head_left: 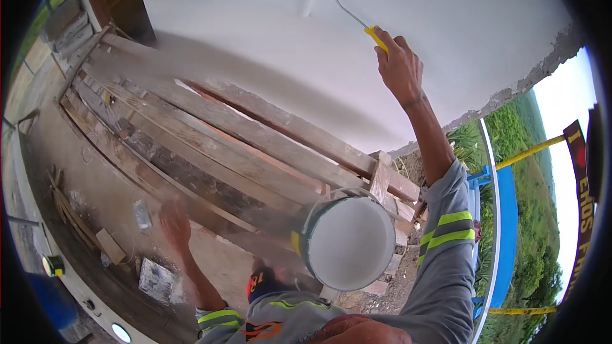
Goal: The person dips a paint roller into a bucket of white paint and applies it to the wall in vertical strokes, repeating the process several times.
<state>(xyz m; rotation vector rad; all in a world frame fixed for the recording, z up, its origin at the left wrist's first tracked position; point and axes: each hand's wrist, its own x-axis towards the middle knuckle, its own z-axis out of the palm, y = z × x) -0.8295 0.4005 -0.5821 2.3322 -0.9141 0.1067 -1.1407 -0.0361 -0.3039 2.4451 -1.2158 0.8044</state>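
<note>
My right hand (400, 64) is closed around the yellow handle of a paint roller (376, 38). Its bent metal rod runs up to the white roller sleeve, which lies against the white wall (255, 19). Lower down, my left hand (174, 222) hangs over the wooden planks and floor, fingers stretched and hazy, with nothing seen in it. A bucket (350, 243) with a pale rim and wire handle stands in front of my body, between my arms, its inside white. What supports the bucket is hidden.
A plank platform (223, 146) runs along the wall's foot. On the floor below lie a white-spattered block (155, 280) and loose wood strips (70, 216). A metal rail (492, 216) and a lettered sign (580, 197) stand at the right, past the wall's rough edge.
</note>
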